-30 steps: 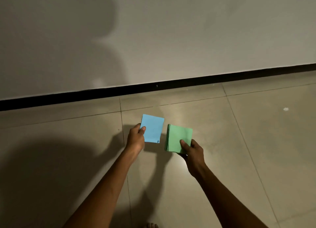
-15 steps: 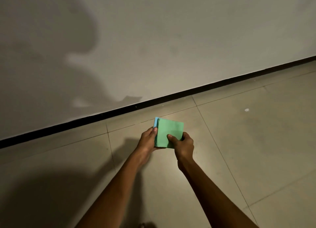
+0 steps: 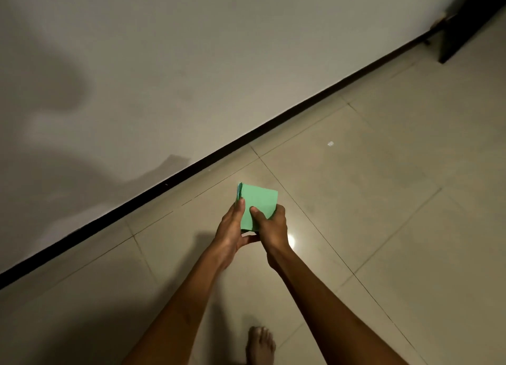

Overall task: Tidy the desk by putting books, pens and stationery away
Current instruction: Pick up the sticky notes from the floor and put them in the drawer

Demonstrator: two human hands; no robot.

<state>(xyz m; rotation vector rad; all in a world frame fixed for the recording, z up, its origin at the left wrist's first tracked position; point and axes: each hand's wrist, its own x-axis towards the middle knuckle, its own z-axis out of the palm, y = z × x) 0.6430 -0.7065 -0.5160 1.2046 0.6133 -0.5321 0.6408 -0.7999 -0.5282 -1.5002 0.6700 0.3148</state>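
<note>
Floor (image 3: pixel 383 227) tiles and a pale wall (image 3: pixel 191 63) are filling most of the view, no table showing anywhere, so the notes (image 3: pixel 258 205) aren't going anywhere useful yet. The stack is sitting up in the air between both hands, green sheet on top with a thin blue edge peeking out on the left side. Left hand (image 3: pixel 231 229) is cupping that edge, thumb up along it; right hand (image 3: pixel 271 225) is pinching the lower right corner, thumb pressing on top. I'd say squaring is the step: keep the pinch light, tap the edges flush, don't fan the sheets.
</note>
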